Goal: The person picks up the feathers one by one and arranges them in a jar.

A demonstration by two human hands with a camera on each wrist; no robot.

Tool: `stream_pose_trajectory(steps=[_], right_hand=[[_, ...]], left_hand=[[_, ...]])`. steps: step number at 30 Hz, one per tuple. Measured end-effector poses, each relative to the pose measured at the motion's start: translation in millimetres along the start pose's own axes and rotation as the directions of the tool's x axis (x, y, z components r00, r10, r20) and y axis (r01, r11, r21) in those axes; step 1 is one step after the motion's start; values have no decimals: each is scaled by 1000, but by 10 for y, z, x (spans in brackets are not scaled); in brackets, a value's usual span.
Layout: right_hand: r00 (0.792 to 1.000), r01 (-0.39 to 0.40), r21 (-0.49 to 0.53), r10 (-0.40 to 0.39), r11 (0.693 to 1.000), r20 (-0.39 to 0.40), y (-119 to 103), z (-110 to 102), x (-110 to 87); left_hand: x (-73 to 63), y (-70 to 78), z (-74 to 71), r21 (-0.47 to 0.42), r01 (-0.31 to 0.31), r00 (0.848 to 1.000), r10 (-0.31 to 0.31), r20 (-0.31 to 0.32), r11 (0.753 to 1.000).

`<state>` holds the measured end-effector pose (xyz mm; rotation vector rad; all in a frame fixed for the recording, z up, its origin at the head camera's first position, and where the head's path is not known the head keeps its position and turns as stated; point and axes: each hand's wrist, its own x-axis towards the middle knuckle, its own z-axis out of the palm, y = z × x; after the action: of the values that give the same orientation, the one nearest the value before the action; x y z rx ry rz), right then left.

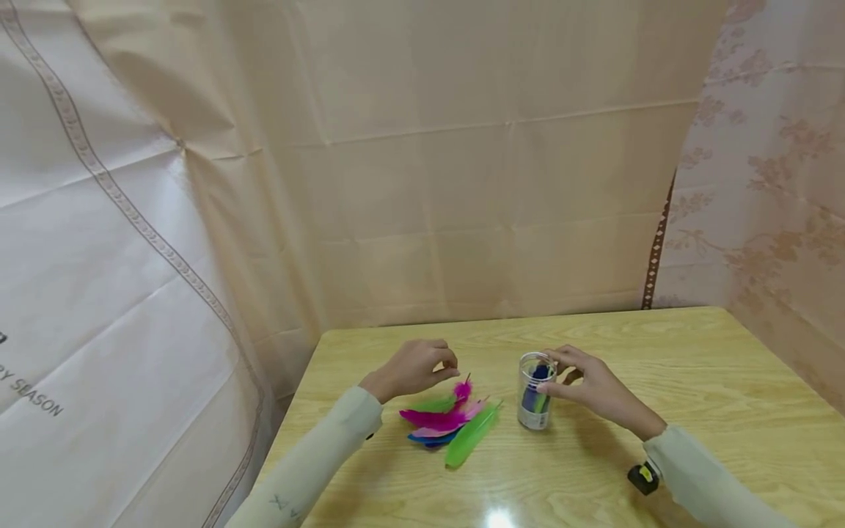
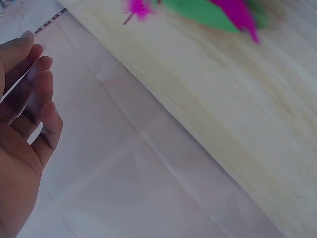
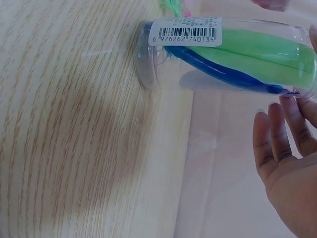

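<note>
A clear jar (image 1: 533, 411) with a white barcode label stands upright on the table. Blue and green feathers (image 3: 247, 54) show through its wall. My right hand (image 1: 594, 385) grips the jar near its rim, thumb on the near side and fingers around the far side. To the jar's left lies a loose pile of feathers (image 1: 436, 419), in magenta, pink, green and blue. A bright green feather (image 1: 470, 440) lies at the pile's right edge. Above the pile hovers my left hand (image 1: 419, 367), fingers loosely curled with nothing between them.
Everything sits on a light wood-grain table (image 1: 660, 359). Behind it hangs a beige cloth (image 1: 495, 183), with a white printed cloth (image 1: 119, 308) on the left and a floral one (image 1: 779, 183) on the right. A dark device (image 1: 643, 478) is at the right wrist.
</note>
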<state>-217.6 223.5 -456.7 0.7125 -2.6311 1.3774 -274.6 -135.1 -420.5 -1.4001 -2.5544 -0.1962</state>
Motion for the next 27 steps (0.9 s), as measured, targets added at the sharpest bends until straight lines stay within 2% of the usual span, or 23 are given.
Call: stream_pose_trajectory(steps=[15, 21, 27], right_hand=[[1000, -12, 6, 12, 1000, 6, -34, 0, -8], [1000, -26, -4, 26, 1000, 10, -7, 15, -3], [1000, -21, -2, 21, 1000, 8, 14, 6, 5]], left_hand=[[-466, -127, 76, -21, 108, 994, -108, 18, 994], [-673, -164, 142, -36, 155, 987, -154, 35, 987], [-824, -212, 190, -25, 200, 979, -199, 46, 979]])
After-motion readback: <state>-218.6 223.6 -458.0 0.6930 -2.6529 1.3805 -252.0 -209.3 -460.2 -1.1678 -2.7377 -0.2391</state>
